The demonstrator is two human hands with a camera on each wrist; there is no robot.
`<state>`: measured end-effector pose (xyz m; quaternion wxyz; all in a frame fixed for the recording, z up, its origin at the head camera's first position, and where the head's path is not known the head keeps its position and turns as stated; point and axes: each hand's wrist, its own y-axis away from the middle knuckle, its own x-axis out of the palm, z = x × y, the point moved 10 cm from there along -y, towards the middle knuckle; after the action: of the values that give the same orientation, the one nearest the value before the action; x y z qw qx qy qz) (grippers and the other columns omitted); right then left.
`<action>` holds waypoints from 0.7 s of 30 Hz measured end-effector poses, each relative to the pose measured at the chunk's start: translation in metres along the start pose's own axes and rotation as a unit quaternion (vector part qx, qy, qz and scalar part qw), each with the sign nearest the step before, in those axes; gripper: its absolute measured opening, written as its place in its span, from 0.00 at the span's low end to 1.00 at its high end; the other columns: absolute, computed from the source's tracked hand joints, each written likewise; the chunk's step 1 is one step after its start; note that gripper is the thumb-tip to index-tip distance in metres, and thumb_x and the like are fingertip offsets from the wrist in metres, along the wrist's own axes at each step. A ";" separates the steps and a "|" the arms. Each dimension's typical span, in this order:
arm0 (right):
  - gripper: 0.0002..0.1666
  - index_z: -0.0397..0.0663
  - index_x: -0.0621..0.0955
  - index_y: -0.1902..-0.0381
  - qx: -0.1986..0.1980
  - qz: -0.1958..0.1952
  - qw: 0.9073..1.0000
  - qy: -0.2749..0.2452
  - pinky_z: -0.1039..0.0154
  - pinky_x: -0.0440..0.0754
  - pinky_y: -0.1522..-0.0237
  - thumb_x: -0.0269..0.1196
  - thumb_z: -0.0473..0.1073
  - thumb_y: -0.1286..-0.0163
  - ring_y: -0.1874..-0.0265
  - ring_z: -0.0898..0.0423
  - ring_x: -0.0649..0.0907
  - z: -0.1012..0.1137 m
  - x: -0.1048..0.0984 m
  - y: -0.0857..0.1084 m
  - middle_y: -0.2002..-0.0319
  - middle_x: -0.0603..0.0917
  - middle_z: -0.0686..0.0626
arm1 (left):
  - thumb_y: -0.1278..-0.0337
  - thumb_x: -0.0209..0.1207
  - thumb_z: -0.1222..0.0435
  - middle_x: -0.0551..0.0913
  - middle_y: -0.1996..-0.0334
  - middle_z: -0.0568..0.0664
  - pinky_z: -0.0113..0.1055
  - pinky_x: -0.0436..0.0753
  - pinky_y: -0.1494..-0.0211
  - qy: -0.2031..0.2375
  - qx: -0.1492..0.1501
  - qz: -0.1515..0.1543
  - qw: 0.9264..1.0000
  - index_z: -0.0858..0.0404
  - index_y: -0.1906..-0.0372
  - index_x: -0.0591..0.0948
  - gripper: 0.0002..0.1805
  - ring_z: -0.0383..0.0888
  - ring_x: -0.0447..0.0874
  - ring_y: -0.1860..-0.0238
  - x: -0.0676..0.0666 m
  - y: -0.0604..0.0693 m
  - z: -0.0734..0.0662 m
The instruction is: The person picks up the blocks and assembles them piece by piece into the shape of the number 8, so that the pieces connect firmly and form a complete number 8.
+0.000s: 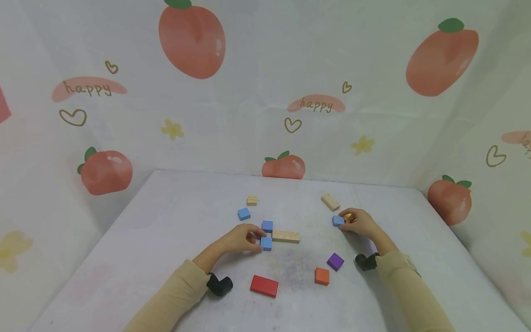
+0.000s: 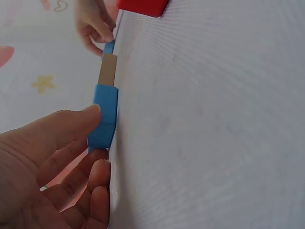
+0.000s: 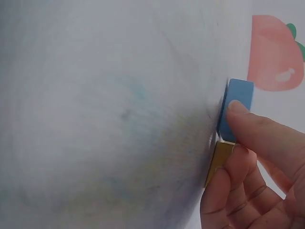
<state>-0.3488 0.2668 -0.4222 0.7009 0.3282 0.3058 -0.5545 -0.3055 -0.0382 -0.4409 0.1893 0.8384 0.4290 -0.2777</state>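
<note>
A loose blue block (image 1: pixel 244 214) lies at the left of the bench (image 1: pixel 174 198), with a small wooden piece (image 1: pixel 251 200) behind it. Next, the left hand (image 1: pixel 240 239) has its thumb and finger bent in, pinching the near blue block (image 1: pixel 266 244). A red block (image 1: pixel 264 286) lies closer to the person. The middle blue block (image 1: pixel 267 226) sits just behind the pinched one, and a long wooden block (image 1: pixel 286 237) lies to their right. Then come an orange block (image 1: pixel 321 276), a wooden plank (image 1: pixel 330 202) at the back and a purple block (image 1: pixel 335 261). The right hand (image 1: pixel 362 224) pinches the far-right blue block (image 1: pixel 338 221); I can't tell if it holds the yellow block (image 1: pixel 347 216) too. I think the blocks are being put in place. The next move seems to need gentle fingers.
</note>
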 end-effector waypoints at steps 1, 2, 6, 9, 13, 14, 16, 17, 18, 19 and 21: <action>0.23 0.35 0.76 0.50 0.003 0.000 1.000 0.001 0.64 0.67 0.69 0.66 0.38 0.42 0.69 0.54 0.71 0.000 0.000 0.000 0.71 0.74 0.47 | 0.51 0.66 0.65 0.80 0.60 0.52 0.25 0.72 0.68 0.000 0.000 0.000 1.000 0.64 0.52 0.80 0.18 0.39 0.71 0.68 0.000 0.000 0.000; 0.23 0.35 0.76 0.49 0.006 0.000 1.000 0.001 0.64 0.67 0.69 0.66 0.39 0.42 0.69 0.54 0.71 0.000 0.000 0.000 0.71 0.74 0.47 | 0.51 0.66 0.65 0.80 0.60 0.52 0.25 0.72 0.68 0.000 0.000 0.000 1.000 0.64 0.52 0.80 0.18 0.39 0.71 0.68 0.000 0.000 -0.001; 0.23 0.36 0.76 0.49 0.011 -0.002 1.000 -0.006 0.64 0.67 0.70 0.65 0.39 0.41 0.69 0.54 0.71 0.002 -0.001 0.000 0.70 0.74 0.47 | 0.51 0.65 0.65 0.81 0.60 0.52 0.25 0.72 0.68 -0.003 0.002 0.000 1.000 0.64 0.52 0.80 0.18 0.39 0.71 0.68 0.000 0.001 -0.001; 0.23 0.34 0.76 0.50 -0.004 -0.001 1.000 -0.010 0.64 0.67 0.71 0.66 0.38 0.42 0.71 0.55 0.71 0.008 -0.001 0.000 0.72 0.74 0.47 | 0.51 0.66 0.65 0.81 0.60 0.52 0.25 0.72 0.67 -0.003 0.001 0.001 1.000 0.64 0.52 0.80 0.18 0.39 0.71 0.68 -0.001 0.001 -0.002; 0.22 0.34 0.76 0.51 -0.033 0.002 0.999 -0.019 0.67 0.68 0.73 0.67 0.37 0.44 0.74 0.57 0.71 0.018 0.001 0.000 0.73 0.75 0.48 | 0.51 0.66 0.65 0.81 0.60 0.53 0.25 0.72 0.68 -0.001 0.000 0.001 1.000 0.64 0.52 0.80 0.19 0.39 0.71 0.68 -0.001 0.001 -0.002; 0.22 0.34 0.77 0.52 -0.039 0.001 0.999 -0.023 0.67 0.68 0.73 0.67 0.36 0.44 0.74 0.58 0.71 0.020 0.001 -0.001 0.74 0.75 0.49 | 0.51 0.66 0.65 0.81 0.60 0.53 0.25 0.72 0.68 -0.001 0.000 0.000 1.000 0.64 0.52 0.80 0.19 0.39 0.71 0.68 -0.001 0.001 -0.002; 0.22 0.35 0.77 0.52 -0.049 0.002 0.998 -0.026 0.68 0.69 0.74 0.67 0.35 0.45 0.75 0.58 0.71 0.026 0.002 -0.002 0.74 0.75 0.49 | 0.51 0.66 0.65 0.81 0.60 0.53 0.25 0.72 0.68 -0.001 0.001 -0.001 1.000 0.64 0.52 0.80 0.19 0.39 0.71 0.68 -0.001 0.001 -0.002; 0.22 0.35 0.77 0.53 -0.053 0.003 0.998 -0.025 0.68 0.69 0.74 0.67 0.36 0.45 0.75 0.59 0.71 0.028 0.002 -0.002 0.74 0.76 0.49 | 0.51 0.66 0.65 0.81 0.60 0.53 0.25 0.72 0.68 -0.001 0.001 -0.001 1.000 0.64 0.52 0.80 0.19 0.39 0.71 0.68 -0.001 0.001 -0.001; 0.22 0.35 0.77 0.53 -0.054 0.004 0.998 -0.025 0.68 0.69 0.74 0.68 0.36 0.45 0.75 0.59 0.71 0.031 0.003 -0.002 0.74 0.76 0.48 | 0.51 0.66 0.65 0.81 0.60 0.52 0.25 0.72 0.68 -0.001 0.001 -0.001 1.000 0.64 0.52 0.80 0.19 0.39 0.70 0.68 0.000 0.001 -0.001; 0.21 0.36 0.77 0.53 -0.053 0.004 0.998 -0.025 0.68 0.69 0.73 0.68 0.36 0.45 0.75 0.59 0.72 0.033 0.004 -0.002 0.74 0.76 0.48 | 0.51 0.66 0.65 0.81 0.60 0.52 0.25 0.72 0.68 -0.002 0.001 -0.001 1.000 0.64 0.52 0.80 0.19 0.39 0.71 0.68 0.000 0.000 -0.001; 0.21 0.36 0.77 0.53 -0.049 0.009 0.998 -0.026 0.67 0.69 0.72 0.68 0.37 0.45 0.74 0.58 0.72 0.036 0.006 -0.003 0.74 0.76 0.48 | 0.51 0.66 0.65 0.81 0.60 0.52 0.25 0.72 0.67 -0.003 0.000 -0.001 1.000 0.64 0.52 0.80 0.19 0.39 0.71 0.68 0.000 0.000 0.000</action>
<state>-0.3479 0.2342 -0.4055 0.7285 0.2818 0.3115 -0.5412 -0.3052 -0.0381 -0.4408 0.1907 0.8370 0.4295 -0.2803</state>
